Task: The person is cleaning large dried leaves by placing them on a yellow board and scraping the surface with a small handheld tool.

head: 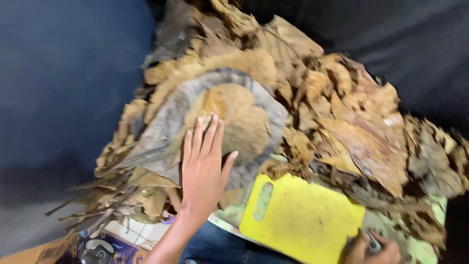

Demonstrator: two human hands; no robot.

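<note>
Left hand (204,166) flat, fingers spread wide, palm down on the top leaf (229,120) of a big pile of dried brown leaves (351,127); no closed grip, it holds nothing, just presses, likely to keep the curled leaf flat and the stack from sliding. Right hand (373,249) at the bottom edge, mostly cut off; grip looks closed around a small metal tool (373,240), can't tell which kind. Yellow cutting board (303,217) lies between the hands, on the lap by the look of it, just beside the pile, its top corner touching the leaves; close placement probably keeps the leaves within reach. Loose stems (93,215) stick out lower left. Frame blurred, fine detail lost
</note>
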